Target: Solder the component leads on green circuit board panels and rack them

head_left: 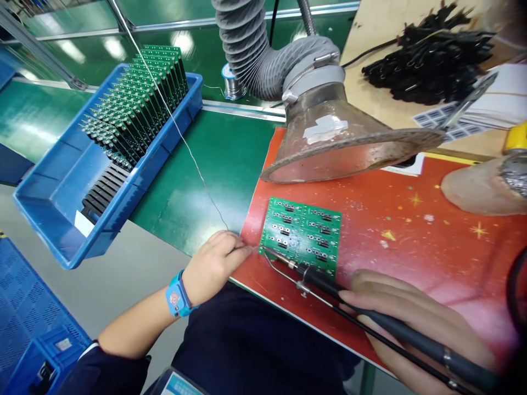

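A green circuit board [300, 233] with small black and metal parts lies flat on the red mat. My left hand [216, 260], a blue band on its wrist, is closed in a pinch just left of the board, and thin solder wire [196, 166] runs down into it. My right hand [415, 315] is wrapped round a black soldering iron [325, 282], which has a thin metal tube alongside. The iron's tip reaches the board's lower left corner, close to my left fingertips. Whether the tip touches the board I cannot tell.
A fume hood [325, 137] on a grey flexible hose [242, 44] hangs over the mat [391, 241]. Left stands a blue bin [53, 186] with several upright boards [140, 99]. A solder spool [234, 85] and a black cable bundle [428, 63] are farther back.
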Motion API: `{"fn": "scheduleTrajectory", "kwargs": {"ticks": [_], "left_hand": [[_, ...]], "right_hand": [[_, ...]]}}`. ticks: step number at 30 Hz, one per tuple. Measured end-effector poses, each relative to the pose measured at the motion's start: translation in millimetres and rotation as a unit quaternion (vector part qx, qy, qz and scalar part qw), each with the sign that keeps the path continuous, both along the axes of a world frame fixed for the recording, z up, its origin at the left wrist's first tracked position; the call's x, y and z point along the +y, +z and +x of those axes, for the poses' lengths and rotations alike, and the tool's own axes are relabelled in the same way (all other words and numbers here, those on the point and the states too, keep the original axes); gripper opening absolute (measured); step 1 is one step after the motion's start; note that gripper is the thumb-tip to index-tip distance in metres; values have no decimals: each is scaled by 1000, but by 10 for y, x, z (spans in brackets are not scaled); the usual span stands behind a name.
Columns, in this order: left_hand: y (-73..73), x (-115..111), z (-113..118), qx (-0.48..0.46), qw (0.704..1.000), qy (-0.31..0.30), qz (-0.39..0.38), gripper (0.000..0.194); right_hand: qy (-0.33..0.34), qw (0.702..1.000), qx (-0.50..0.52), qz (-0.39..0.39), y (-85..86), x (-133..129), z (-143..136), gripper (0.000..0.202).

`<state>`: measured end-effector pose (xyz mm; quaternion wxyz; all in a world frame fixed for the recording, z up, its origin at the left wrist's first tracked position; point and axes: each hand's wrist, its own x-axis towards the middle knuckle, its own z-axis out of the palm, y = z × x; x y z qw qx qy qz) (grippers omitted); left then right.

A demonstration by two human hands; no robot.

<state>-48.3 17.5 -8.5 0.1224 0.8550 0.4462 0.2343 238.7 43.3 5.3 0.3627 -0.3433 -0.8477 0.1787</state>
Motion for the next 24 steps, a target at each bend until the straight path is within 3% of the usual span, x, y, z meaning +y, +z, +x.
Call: {"fn": "scheduleTrajectory", "kwargs": {"ticks": [3, 8, 16, 24], "left_hand": [[30, 31, -11, 19, 1000, -14, -3, 24], [55, 37, 0, 31, 999, -17, -6, 23], [55, 60, 12, 44, 999, -30, 3, 24], [136, 113, 43, 80, 995, -56, 24, 26]], "right_hand": [[58, 997, 31, -28, -36, 9, -14, 24], [82, 996, 27, -37, -61, -1, 14, 28], [9, 997, 2, -76, -77, -125, 59, 25], [15, 996, 9, -83, -61, -153, 55, 23]]}}
